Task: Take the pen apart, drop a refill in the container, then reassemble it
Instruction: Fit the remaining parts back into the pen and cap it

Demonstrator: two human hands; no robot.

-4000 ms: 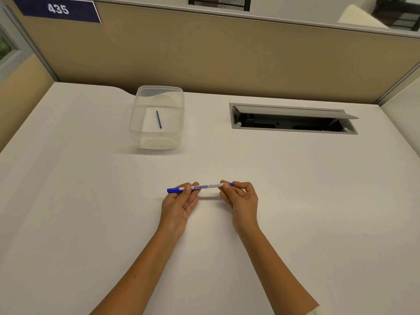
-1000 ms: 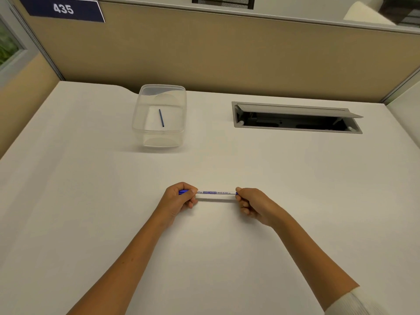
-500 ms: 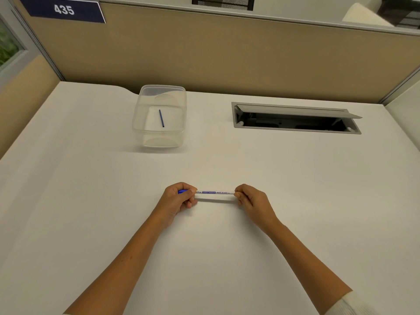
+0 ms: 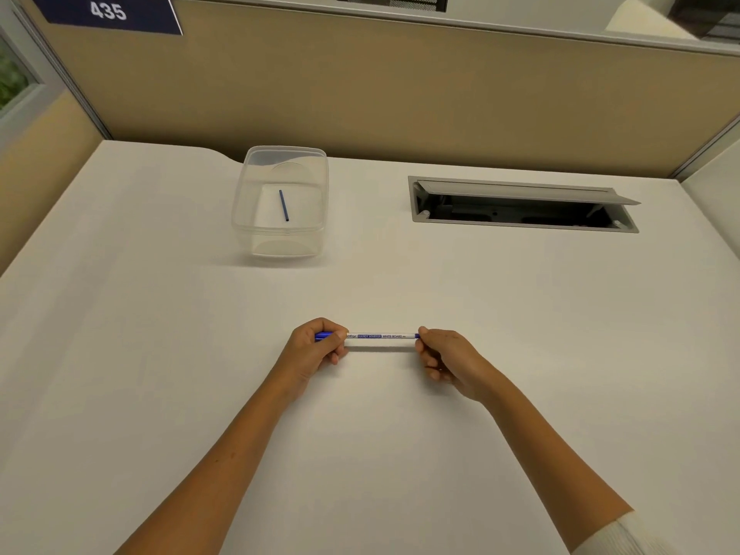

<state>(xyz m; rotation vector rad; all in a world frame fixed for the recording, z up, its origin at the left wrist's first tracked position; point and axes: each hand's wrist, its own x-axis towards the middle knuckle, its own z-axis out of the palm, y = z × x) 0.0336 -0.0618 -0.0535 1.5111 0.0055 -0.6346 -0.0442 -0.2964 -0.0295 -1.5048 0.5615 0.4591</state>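
Both hands, left (image 4: 316, 350) and right (image 4: 448, 360), are gripping the ends of a pen (image 4: 380, 336) reading "HANDY MARKER WHITE BOARD".

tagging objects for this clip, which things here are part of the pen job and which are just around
In the job:
- white-barrelled marker pen with blue ends, held by left hand and right hand
- clear plastic container
- thin blue refill inside it

Just around:
- open grey cable hatch
- navy "435" sign
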